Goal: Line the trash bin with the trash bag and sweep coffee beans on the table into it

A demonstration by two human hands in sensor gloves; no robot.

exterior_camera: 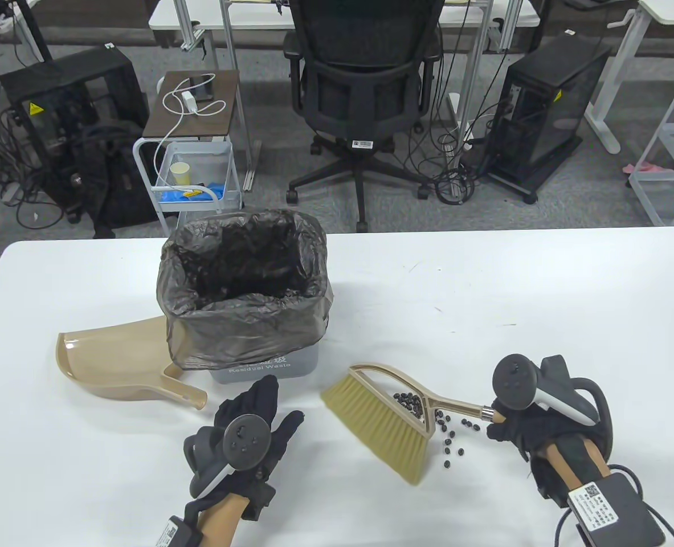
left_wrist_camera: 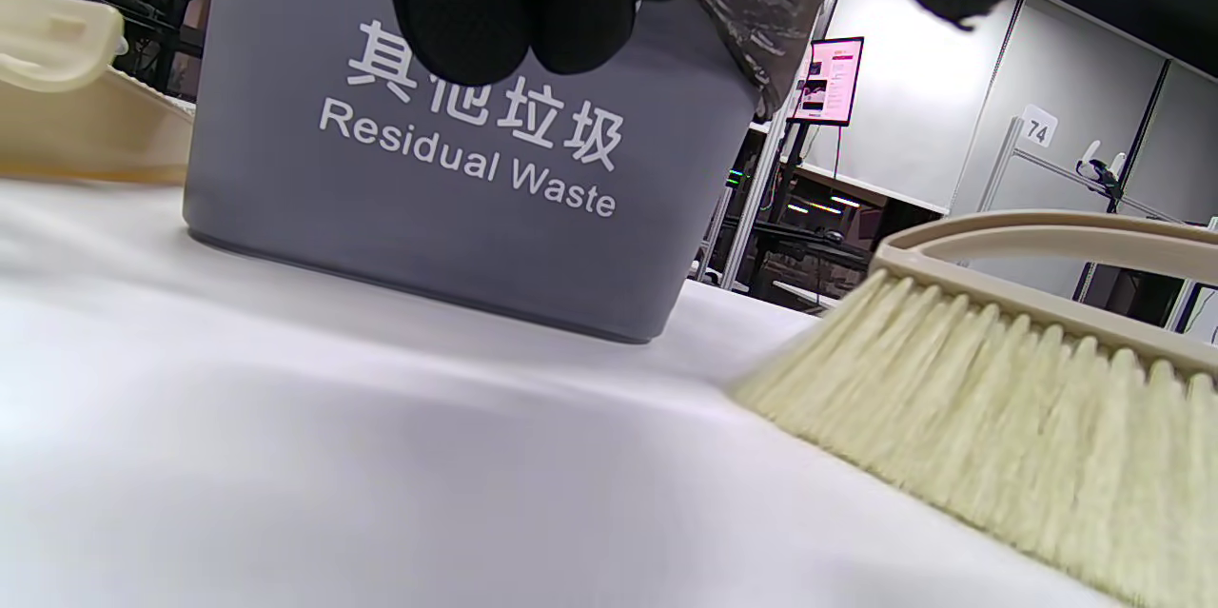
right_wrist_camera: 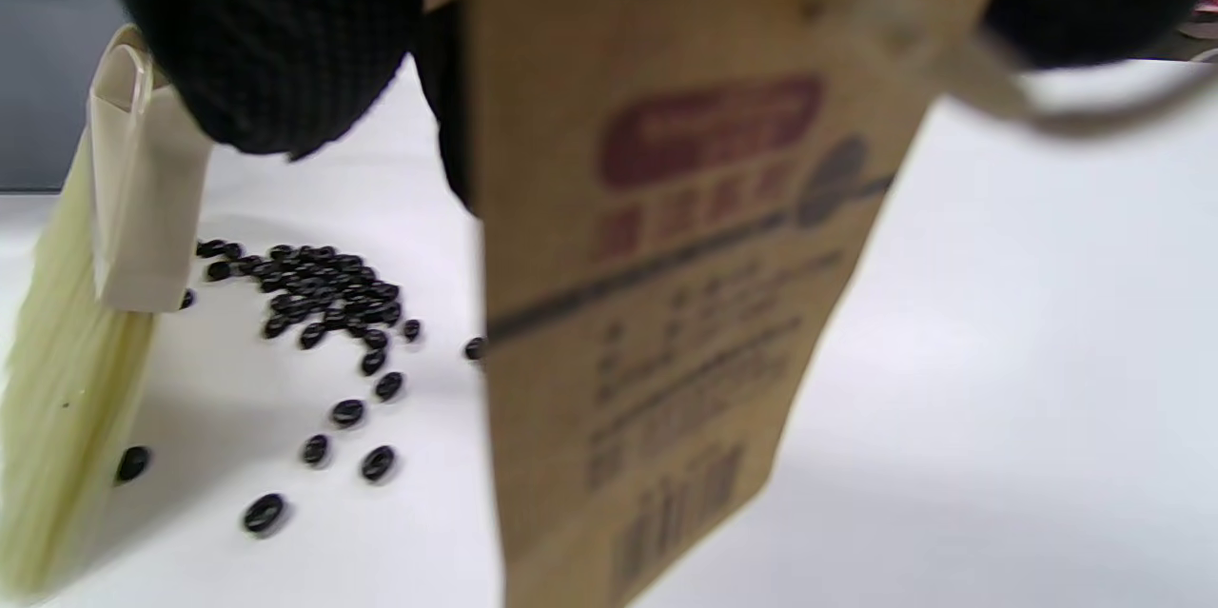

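Furthest left on my white bench (exterior_camera: 485,296) lies the tan plastic dustpan (exterior_camera: 117,364), its open mouth toward the far left and its handle pointing near-right, the handle tip just beside my left hand. Next to it stands the grey plastic trash bin (exterior_camera: 268,367) printed "Residual Waste", upright, already lined with the translucent dark trash bag (exterior_camera: 245,296), whose rim is folded down over the bin's outside; the dustpan's scoop sits right against the bag's hanging edge. My left hand (exterior_camera: 251,424) hovers in front of the bin, its fingers (left_wrist_camera: 533,9) straight and a little spread, holding nothing, aimed at the bin's printed face. To the right is the tan hand broom with pale bristles (exterior_camera: 388,421): its long axis runs from the bristle head on the left to the handle on the right, bristles fanning toward the near side and resting on the bench. The dark coffee beans (exterior_camera: 428,413) lie clustered under the broom's open frame and scattered just to the right of the bristles. My right hand (exterior_camera: 519,424) grips the broom handle's end, fingers curled round it. A brown paper tag (right_wrist_camera: 666,284) hangs from the handle, blurred in the right wrist view.
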